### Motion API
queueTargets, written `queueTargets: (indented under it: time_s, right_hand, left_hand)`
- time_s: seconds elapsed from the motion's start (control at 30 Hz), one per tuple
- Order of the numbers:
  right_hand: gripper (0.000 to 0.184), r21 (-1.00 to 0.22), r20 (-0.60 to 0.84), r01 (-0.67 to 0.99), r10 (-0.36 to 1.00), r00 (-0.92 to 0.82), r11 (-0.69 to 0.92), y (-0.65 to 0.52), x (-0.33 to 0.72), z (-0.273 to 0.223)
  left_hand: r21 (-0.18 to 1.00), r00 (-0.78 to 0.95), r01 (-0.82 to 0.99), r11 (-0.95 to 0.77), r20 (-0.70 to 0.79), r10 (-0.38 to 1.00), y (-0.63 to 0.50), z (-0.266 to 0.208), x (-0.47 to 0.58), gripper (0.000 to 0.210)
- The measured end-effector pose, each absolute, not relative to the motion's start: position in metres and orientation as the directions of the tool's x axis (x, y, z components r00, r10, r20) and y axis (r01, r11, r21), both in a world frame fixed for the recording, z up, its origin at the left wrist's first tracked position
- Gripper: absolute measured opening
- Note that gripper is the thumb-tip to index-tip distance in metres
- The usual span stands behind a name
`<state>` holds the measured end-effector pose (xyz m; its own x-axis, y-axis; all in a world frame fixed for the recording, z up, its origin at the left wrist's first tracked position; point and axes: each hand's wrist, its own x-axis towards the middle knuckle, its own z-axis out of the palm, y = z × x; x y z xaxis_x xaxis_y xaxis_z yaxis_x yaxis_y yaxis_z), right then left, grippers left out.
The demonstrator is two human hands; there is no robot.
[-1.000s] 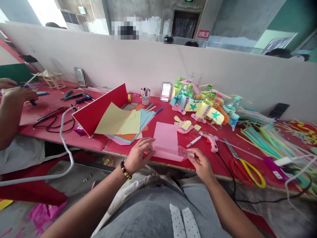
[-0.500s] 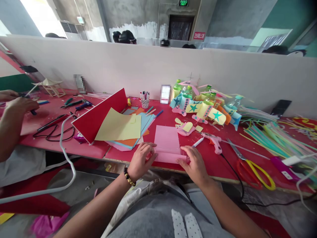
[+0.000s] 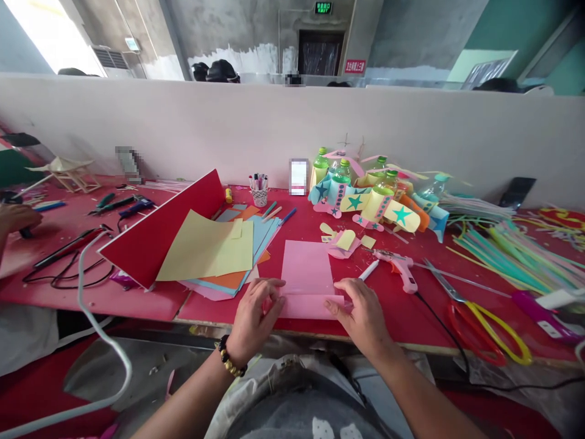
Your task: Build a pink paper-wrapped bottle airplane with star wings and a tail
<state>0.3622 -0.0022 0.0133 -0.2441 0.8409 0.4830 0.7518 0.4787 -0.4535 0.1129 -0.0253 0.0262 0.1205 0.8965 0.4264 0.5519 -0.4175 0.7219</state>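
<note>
A sheet of pink paper (image 3: pixel 306 265) lies on the red table in front of me, its near end folded over into a band across the width. My left hand (image 3: pixel 256 314) is closed at the left end of that fold, thumb and curled fingers pinching the edge. At the right end, my right hand (image 3: pixel 363 311) grips the paper, with the thumb on top of the folded band. A white pen (image 3: pixel 369 269) lies just beyond the right fingers. Pink and yellow paper cutouts (image 3: pixel 342 242) rest past the sheet's far right corner.
Coloured paper sheets (image 3: pixel 210 250) lie left, beside a leaning red board (image 3: pixel 159 231). To the right are a pink glue gun (image 3: pixel 402 268), scissors (image 3: pixel 479 323) and plastic strips (image 3: pixel 512 256). Bottle planes (image 3: pixel 379 201) stand behind. A co-worker's hand (image 3: pixel 13 219) shows far left.
The view has shifted, so the table's left side sits further left and the co-worker's arm is mostly out of frame. Both my hands stay on the pink paper's fold.
</note>
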Motion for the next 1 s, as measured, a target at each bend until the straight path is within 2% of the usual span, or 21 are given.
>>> queueTargets:
  time_s: [0.3, 0.47, 0.8, 0.9, 1.0]
  right_hand:
    - [0.022, -0.441, 0.473, 0.757, 0.842, -0.260, 0.482, 0.007, 0.359, 0.014]
    - [0.020, -0.431, 0.415, 0.783, 0.870, -0.268, 0.447, 0.015, 0.357, 0.019]
    - [0.026, -0.452, 0.195, 0.833, 0.947, -0.256, 0.319, 0.037, 0.354, 0.032]
    - [0.029, -0.419, 0.131, 0.851, 0.948, -0.290, 0.318, 0.046, 0.356, 0.038]
    - [0.033, -0.332, 0.140, 0.859, 0.921, -0.363, 0.389, 0.056, 0.358, 0.047]
  left_hand:
    - [0.766, 0.099, 0.521, -0.378, 0.385, 0.917, -0.017, 0.019, 0.113, 0.014]
    - [0.791, 0.063, 0.506, -0.344, 0.363, 0.930, -0.009, 0.014, 0.116, 0.002]
    - [0.774, 0.108, 0.550, -0.314, 0.307, 0.946, 0.013, 0.021, 0.116, 0.021]
    - [0.775, 0.098, 0.563, -0.286, 0.282, 0.955, 0.016, 0.020, 0.114, 0.019]
    - [0.759, 0.093, 0.589, -0.277, 0.277, 0.956, 0.018, 0.019, 0.113, 0.018]
